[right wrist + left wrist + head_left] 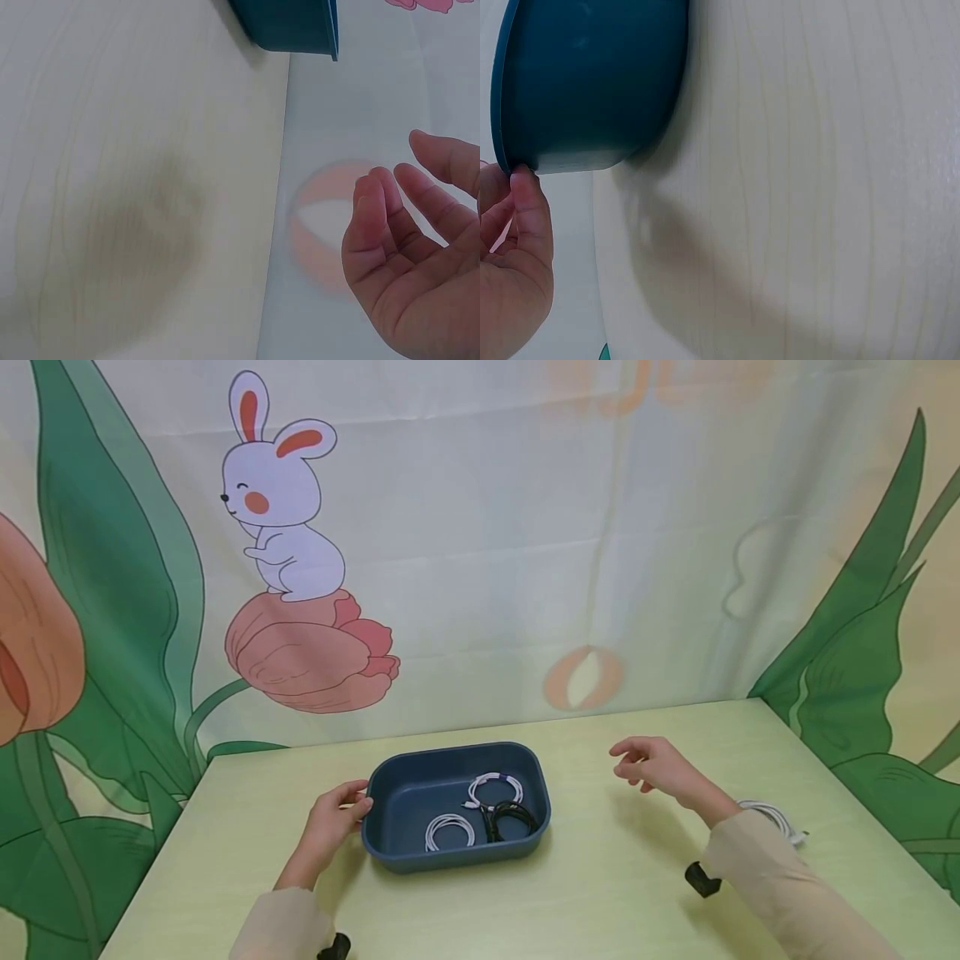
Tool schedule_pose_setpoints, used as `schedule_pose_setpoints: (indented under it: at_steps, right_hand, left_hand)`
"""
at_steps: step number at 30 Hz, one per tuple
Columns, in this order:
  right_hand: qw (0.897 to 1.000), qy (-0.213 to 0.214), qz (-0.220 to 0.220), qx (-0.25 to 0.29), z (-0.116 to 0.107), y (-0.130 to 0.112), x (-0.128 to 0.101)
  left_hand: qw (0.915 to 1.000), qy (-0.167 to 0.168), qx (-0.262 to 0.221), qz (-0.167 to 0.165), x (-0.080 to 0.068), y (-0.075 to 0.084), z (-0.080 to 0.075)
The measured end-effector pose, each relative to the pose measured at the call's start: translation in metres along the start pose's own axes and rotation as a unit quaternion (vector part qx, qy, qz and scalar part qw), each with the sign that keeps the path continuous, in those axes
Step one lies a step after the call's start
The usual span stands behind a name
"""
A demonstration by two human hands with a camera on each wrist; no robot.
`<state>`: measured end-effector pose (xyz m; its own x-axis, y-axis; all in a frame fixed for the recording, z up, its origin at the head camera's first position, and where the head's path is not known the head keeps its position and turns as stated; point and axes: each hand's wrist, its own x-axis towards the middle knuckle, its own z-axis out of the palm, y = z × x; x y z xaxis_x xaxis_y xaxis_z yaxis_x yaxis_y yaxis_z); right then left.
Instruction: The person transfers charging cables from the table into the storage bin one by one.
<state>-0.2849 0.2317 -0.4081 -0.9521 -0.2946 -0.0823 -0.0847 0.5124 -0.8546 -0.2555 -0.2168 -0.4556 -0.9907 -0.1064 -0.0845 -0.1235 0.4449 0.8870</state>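
A dark blue rectangular bin [457, 862] stands on the table, with my left hand [327, 825] at its left end. In the left wrist view the thumb and fingers of that hand pinch the rim of the bin [592, 82]. Inside the bin lie a coiled white cable [450, 832], a second white cable coil [496, 790] and a coiled black cable [514, 821]. My right hand [654, 767] hovers above the table to the right of the bin, its fingers loosely bent and holding nothing. Another white cable [772, 817] lies coiled on the table, partly hidden behind the right sleeve.
The pale wood-grain table [585, 893] reaches back to a printed cloth backdrop [480, 568] with a rabbit and flowers. A black wrist mount [702, 879] hangs below the right sleeve, and another black mount [335, 947] shows by the left sleeve.
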Motion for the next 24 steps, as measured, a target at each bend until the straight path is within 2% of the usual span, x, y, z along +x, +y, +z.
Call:
schedule_pose_setpoints:
  at_steps: [24]
  right_hand:
    - [1.000, 0.013, 0.016, -0.015, -0.019, 0.013, -0.008]
  left_hand:
    - [0.9999, -0.004, -0.003, -0.009, 0.000, 0.001, 0.000]
